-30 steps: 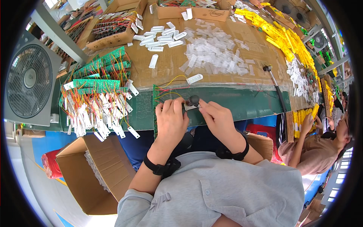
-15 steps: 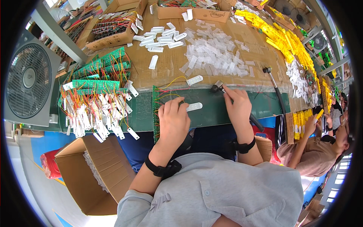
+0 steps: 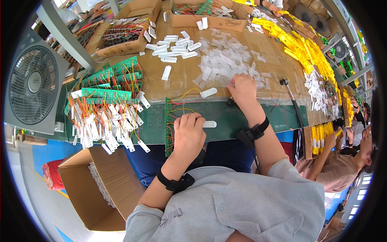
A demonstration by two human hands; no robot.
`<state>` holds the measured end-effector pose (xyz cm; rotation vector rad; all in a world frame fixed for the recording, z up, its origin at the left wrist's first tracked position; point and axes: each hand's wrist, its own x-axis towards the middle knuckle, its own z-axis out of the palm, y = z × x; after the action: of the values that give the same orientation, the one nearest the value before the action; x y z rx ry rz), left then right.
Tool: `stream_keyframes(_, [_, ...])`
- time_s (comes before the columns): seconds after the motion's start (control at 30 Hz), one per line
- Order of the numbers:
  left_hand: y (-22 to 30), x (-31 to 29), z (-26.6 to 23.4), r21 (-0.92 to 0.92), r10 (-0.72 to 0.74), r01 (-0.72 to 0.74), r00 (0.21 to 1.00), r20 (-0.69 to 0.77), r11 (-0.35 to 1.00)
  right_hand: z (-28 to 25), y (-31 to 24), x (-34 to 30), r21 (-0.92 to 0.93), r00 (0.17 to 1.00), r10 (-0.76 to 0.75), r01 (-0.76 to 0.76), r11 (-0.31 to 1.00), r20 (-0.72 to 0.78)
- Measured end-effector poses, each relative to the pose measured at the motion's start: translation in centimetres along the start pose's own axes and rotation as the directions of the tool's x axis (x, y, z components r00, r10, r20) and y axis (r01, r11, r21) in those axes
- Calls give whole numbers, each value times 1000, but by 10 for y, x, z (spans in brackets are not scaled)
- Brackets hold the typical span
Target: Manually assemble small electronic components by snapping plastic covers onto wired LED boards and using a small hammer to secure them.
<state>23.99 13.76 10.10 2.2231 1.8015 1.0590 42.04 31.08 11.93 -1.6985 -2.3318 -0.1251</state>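
My left hand (image 3: 188,131) is closed at the near edge of the table, its fingers curled over a white rounded plastic piece (image 3: 209,124) whose end sticks out to the right. Beside it stretches a green circuit board (image 3: 167,129) with red and yellow wires. One wire runs to another white piece (image 3: 209,93) above. My right hand (image 3: 244,89) is at the near edge of a pile of translucent plastic strips (image 3: 225,58), fingers bent together; what lies between the fingertips is hidden. Under that hand shows a dark hammer head (image 3: 231,101).
A second hammer (image 3: 293,99) lies to the right. Wired circuit boards (image 3: 107,97) are heaped at left, near a fan (image 3: 34,82). White pieces (image 3: 173,47) and cartons (image 3: 209,18) sit farther back. Yellow parts (image 3: 300,44) line the right side, where another person (image 3: 334,161) sits.
My right hand has left the hammer and moved up to the translucent strips. My left hand and the white piece under it have shifted slightly toward me.
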Motion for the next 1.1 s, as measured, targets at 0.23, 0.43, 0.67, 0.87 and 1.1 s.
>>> stream_keyframes(0.23, [1, -1, -4, -29, -3, 3, 1000, 17, 1000, -2, 18, -11, 281, 989, 48, -7, 960, -139])
stream_keyframes(0.43, [2, 1, -3, -10, 8, -8, 1000, 12, 1000, -7, -17, -27, 609, 938, -273, 348, 713, -216])
stream_keyframes(0.67, [-7, 11, -17, -79, -66, 55, 986, -155, 995, -14, -31, -62, 624, 878, -476, 402, 671, -54])
stream_keyframes(0.87, [-18, 28, -16, -8, -110, 111, 981, -160, 994, -19, -37, -84, 646, 884, -460, 401, 650, -86])
stream_keyframes(1.1, [-18, 30, -14, 22, -37, 36, 998, 60, 999, -19, -35, -91, 670, 905, -425, 316, 672, -1])
